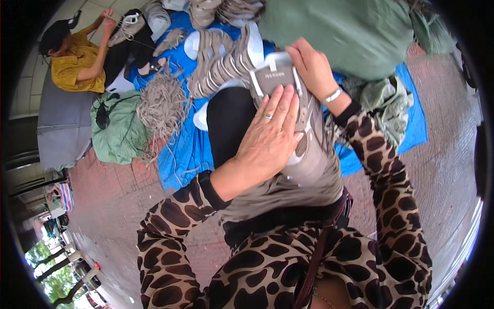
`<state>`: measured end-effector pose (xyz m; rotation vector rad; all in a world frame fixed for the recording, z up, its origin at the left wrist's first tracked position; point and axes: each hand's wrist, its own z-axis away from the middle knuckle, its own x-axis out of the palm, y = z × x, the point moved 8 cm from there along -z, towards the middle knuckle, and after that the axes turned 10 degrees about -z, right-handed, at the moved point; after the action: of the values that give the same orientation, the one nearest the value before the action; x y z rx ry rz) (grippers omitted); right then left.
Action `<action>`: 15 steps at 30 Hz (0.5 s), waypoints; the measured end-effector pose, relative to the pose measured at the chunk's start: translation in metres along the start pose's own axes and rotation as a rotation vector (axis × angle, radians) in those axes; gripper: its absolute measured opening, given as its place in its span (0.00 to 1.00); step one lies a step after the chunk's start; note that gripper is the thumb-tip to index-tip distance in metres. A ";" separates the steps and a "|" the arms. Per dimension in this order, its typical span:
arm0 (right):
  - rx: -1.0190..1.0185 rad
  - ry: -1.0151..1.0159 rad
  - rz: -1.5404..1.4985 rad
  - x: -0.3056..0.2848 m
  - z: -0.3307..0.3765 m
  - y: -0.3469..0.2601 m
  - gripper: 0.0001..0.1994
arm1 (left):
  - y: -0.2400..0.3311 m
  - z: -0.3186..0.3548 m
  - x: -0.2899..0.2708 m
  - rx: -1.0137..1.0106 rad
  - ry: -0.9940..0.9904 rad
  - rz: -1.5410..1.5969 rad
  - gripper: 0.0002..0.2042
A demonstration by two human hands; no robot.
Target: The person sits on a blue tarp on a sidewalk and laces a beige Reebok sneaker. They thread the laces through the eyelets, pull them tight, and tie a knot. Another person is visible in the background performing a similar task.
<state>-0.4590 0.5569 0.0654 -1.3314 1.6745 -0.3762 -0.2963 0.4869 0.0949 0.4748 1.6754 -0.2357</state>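
Note:
A grey-beige sneaker [311, 167] with white trim rests across my lap, its toe toward me and its tongue [272, 76] at the far end. My left hand [265, 136] lies flat over the sneaker's lacing area, fingers stretched out and touching the tongue. At the far right edge of the opening, my right hand [315, 69] is closed on the sneaker's rim, its fingertips partly hidden. Both hands cover parts of the shoe's upper. Just beyond it, a row of similar nested grey shoe pieces [221, 64] lies on a blue tarp [188, 149].
A tangled heap of grey laces [163, 103] lies left on the tarp beside a green sack [118, 131]. A large green bundle [339, 31] stands at the far right. At far left, a person in a yellow shirt [82, 64] handles another shoe [126, 28].

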 end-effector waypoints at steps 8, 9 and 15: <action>0.018 -0.161 -0.228 -0.078 0.052 -0.043 0.05 | -0.019 0.013 -0.014 -0.083 0.095 0.344 0.26; 0.092 -0.312 -0.292 -0.083 0.079 -0.045 0.05 | -0.032 0.019 -0.030 -0.145 0.241 0.501 0.20; 0.255 -0.619 -0.307 -0.095 0.221 -0.079 0.11 | -0.004 0.054 -0.038 -0.136 0.014 0.718 0.07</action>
<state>-0.2367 0.6779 0.0520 -1.3369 0.8842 -0.2997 -0.2453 0.4544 0.1232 0.9352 1.4225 0.4049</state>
